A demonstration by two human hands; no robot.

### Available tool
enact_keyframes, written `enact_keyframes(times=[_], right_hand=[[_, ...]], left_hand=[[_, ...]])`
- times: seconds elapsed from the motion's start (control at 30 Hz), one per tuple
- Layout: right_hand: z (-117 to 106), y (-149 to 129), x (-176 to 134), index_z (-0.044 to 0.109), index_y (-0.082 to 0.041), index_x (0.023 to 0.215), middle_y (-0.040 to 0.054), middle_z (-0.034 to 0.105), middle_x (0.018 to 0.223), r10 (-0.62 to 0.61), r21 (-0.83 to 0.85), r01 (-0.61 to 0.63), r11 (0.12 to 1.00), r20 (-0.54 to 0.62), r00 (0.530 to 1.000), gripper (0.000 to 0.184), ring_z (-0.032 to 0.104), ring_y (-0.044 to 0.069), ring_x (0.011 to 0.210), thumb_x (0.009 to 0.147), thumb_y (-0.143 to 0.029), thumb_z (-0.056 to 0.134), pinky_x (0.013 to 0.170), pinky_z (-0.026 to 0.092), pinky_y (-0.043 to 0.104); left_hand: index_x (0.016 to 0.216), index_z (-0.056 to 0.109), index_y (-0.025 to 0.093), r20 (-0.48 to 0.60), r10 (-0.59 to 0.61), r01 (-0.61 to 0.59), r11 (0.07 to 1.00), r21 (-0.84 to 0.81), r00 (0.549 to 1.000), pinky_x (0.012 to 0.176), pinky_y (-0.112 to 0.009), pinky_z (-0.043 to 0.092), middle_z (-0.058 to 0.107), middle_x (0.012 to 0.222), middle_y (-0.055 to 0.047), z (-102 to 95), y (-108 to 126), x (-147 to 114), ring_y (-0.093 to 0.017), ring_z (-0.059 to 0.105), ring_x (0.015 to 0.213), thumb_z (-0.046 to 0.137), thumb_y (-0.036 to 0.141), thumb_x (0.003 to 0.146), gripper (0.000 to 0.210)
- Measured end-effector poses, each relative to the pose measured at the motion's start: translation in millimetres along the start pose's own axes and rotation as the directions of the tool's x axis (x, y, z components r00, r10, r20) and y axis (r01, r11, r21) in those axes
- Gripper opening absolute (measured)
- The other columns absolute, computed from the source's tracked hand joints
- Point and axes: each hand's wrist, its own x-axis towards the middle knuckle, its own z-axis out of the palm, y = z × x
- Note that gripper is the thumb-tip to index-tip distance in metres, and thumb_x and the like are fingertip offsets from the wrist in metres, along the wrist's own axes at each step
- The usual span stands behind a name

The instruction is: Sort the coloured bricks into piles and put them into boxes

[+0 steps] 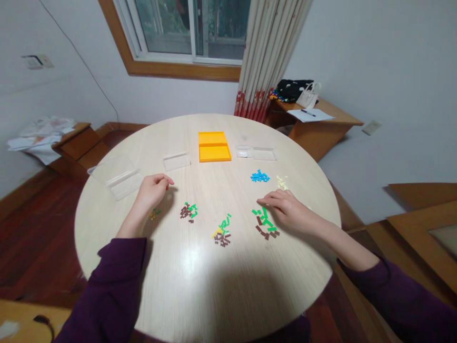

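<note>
My left hand (154,188) is over the left part of the table, fingers curled in; whether anything small is inside is hidden. Partly behind that wrist lie a few small yellow and green pieces (154,214). My right hand (283,206) is held with its fingers stretched leftward, just above a group of larger green pieces (264,220) and brown pieces (262,232). Beyond it are a blue pile (260,176) and pale yellow bits (282,182). Between the hands sit a brown-and-green pile (187,211) and a mixed pile of brown, green and yellow pieces (222,233).
On the round table (171,290), an orange open case (214,153) stands at the far side. Clear plastic boxes lie to its left (176,162) and right (264,154), with a larger clear box (124,186) at far left. A side desk (332,124) holds paper and a bag.
</note>
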Motion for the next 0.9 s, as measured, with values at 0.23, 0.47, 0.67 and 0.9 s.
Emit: enact_keyframes(times=[0.23,0.47,0.67,0.9], right_hand=[[1.0,5.6,9.7,0.07,-0.023,0.112,0.0099,0.067,0.101,-0.011,-0.046,0.009,0.999,-0.03,0.999,0.04,0.058,0.024,0.097,0.091,-0.011,0.037,0.086,0.04,0.041],[2.0,37.4,52.4,0.067,-0.016,0.118,0.0168,0.062,0.104,0.142,-0.228,-0.15,0.962,-0.051,0.989,0.045,0.052,0.028,0.096,0.088,-0.008,0.034,0.08,0.034,0.04],[7.7,41.5,71.4,0.069,-0.015,0.114,0.0179,0.062,0.103,0.156,-0.217,-0.164,0.962,-0.054,0.986,0.043,0.051,0.029,0.097,0.087,-0.009,0.034,0.08,0.033,0.04],[5.8,43.7,88.4,0.071,-0.014,0.114,0.0169,0.063,0.104,0.117,-0.162,-0.122,0.979,-0.038,0.992,0.048,0.051,0.029,0.1,0.082,-0.005,0.037,0.082,0.032,0.04]], left_hand=[[0.052,0.062,0.019,0.001,0.007,-0.007,1.0,0.008,1.0,0.051,-0.026,0.03,0.05,0.048,0.002,0.7,-2.2,1.1,-0.013,0.042,0.047,0.044,0.018,0.06,0.02],[0.052,0.06,0.019,0.009,-0.012,0.012,1.0,-0.003,1.0,0.049,-0.026,0.03,0.049,0.047,0.001,1.5,0.2,-0.7,-0.013,0.041,0.046,0.043,0.018,0.058,0.018],[0.053,0.061,0.018,0.013,-0.008,0.008,1.0,0.002,1.0,0.049,-0.026,0.029,0.049,0.046,0.001,1.5,-0.6,-0.7,-0.013,0.041,0.045,0.042,0.019,0.058,0.019],[0.054,0.061,0.018,0.021,0.002,-0.002,1.0,0.006,1.0,0.048,-0.025,0.029,0.05,0.047,0.0,1.8,-3.0,1.0,-0.013,0.042,0.045,0.044,0.018,0.059,0.018]])
